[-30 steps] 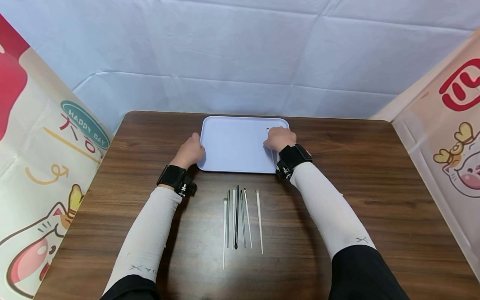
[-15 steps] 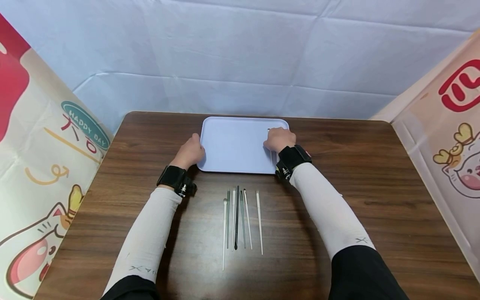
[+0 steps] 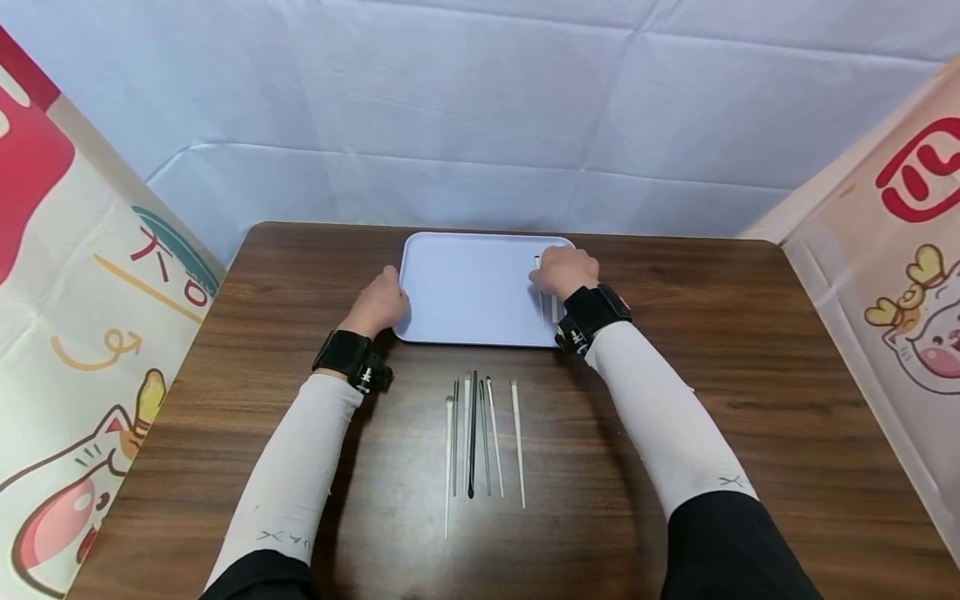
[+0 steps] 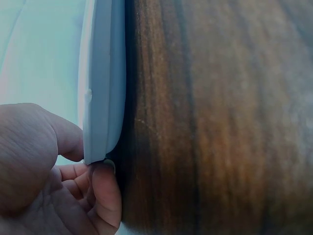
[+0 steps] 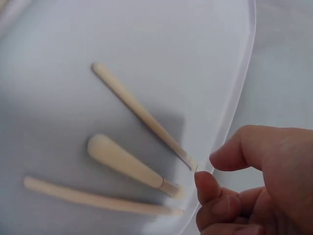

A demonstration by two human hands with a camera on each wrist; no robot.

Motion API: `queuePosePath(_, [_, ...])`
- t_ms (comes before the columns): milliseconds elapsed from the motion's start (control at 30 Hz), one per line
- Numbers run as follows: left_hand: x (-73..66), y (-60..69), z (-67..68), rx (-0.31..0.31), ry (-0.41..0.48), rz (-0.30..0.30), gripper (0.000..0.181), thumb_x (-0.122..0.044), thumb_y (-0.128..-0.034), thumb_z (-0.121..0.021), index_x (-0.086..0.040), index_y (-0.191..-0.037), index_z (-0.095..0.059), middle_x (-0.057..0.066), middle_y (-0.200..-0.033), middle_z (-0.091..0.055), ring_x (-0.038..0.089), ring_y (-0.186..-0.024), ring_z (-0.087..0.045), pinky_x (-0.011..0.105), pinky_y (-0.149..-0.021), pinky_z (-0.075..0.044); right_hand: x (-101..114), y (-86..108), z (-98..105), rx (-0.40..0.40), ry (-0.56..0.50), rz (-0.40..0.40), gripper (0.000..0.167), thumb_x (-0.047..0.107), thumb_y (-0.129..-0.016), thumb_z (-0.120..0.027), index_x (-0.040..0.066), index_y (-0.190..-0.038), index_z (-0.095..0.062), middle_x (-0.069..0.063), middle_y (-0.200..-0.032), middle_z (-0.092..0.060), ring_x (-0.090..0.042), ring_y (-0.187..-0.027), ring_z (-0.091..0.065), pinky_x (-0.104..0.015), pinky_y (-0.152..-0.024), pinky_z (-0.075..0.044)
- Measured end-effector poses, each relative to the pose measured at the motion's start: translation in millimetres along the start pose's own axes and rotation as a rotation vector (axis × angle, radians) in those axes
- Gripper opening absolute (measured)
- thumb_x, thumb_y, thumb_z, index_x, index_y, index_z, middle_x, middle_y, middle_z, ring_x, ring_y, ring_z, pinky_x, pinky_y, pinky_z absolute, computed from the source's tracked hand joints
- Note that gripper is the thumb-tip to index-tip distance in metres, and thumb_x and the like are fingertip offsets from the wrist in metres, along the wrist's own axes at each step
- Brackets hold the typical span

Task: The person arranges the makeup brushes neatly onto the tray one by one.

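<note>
Tray (image 3: 465, 287) is over at the far side of the table (image 3: 675, 375), and the left hand (image 3: 375, 304) has its left edge pinched, thumb at the rim and a finger tucked below. Right hand (image 3: 566, 272) is over the right end, thumb and forefinger a narrow gap apart, right by the tip of a slim brush (image 5: 142, 115); can't tell if it's actually touching. A fat-handled brush (image 5: 127, 161) and a slim pale stick (image 5: 98, 198) lie next to it on the tray. Nearer in there's a row of thin brushes (image 3: 519, 442), including a black one (image 3: 472, 433).

My guess: brushes are super light, stiff, smooth enough to roll. I'd grab mid-handle and stay off the bristles, which probably splay easily. Tray's likely light and a bit slidey, so hold it by the rim.
</note>
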State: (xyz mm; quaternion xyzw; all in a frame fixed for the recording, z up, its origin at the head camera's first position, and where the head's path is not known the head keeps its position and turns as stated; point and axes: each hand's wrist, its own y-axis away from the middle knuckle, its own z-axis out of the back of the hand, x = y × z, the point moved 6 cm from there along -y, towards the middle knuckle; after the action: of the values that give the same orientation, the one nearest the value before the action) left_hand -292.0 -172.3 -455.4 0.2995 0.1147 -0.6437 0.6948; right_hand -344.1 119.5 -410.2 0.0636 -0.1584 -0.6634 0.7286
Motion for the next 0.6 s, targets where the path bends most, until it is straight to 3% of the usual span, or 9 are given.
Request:
queuePosePath(333, [-0.4,0.0,-0.6,0.000,-0.003,-0.004,0.039,-0.013,-0.1052,-0.036,0.008,-0.138,-0.036,0.025,-0.126,-0.054,0.034,-0.100,-0.055,0.047,-0.086,-0.049,-12,13.2,0,0.060,-0.011,-0.024,0.041,0.038,-0.101,-0.050,0.011,-0.070,-0.048,-0.006,-0.071,-0.045,-0.025,-0.067,-0.049,-0.037,-0.058,-0.038])
queuePosePath(600, [-0.9,1.4,0.7,0.000,-0.002,-0.001,0.039,-0.013,-0.1053,-0.036,0.009,-0.138,-0.036,0.026,-0.126,-0.054,0.034,-0.100,-0.055,0.047,-0.085,-0.049,-10,27.2,-2,0.071,-0.015,-0.013,0.040,0.039,-0.101,-0.052,0.008,-0.077,-0.058,-0.005,-0.068,-0.045,-0.021,-0.060,-0.047,-0.034,-0.053,-0.036])
